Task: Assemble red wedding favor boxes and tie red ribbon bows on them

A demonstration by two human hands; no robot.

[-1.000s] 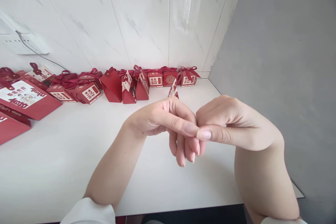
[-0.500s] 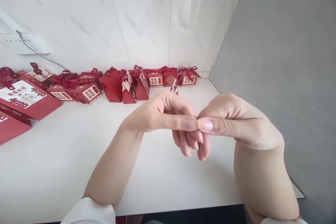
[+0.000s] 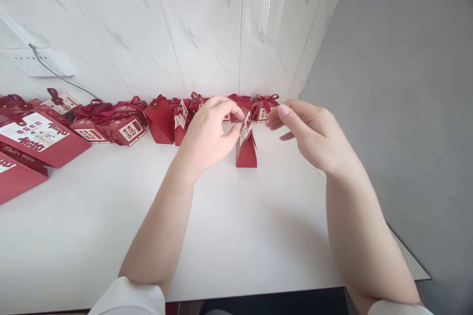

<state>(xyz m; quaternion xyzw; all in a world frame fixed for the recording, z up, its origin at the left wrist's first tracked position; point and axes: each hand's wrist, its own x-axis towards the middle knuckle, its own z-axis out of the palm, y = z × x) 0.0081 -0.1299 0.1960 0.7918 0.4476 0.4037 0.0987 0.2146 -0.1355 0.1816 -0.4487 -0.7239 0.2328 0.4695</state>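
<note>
A small red triangular gift box [image 3: 247, 150] with a white printed flap stands upright on the white table [image 3: 111, 206]. My left hand [image 3: 210, 133] is beside it on the left, thumb and forefinger pinching the top of its flap. My right hand [image 3: 314, 133] hovers just right of the box top, fingers loosely spread and holding nothing, not touching the box.
A row of red gift boxes with ribbons [image 3: 236, 106] lines the tiled back wall. Larger red boxes [image 3: 40, 138] lie at the left. A white power strip with a cable [image 3: 40, 61] hangs on the wall. A grey wall [image 3: 399, 108] bounds the right.
Both hands were joined fingertip to fingertip near the table's front. They have parted and moved away toward the small box, and my left hand has taken hold of its flap.
</note>
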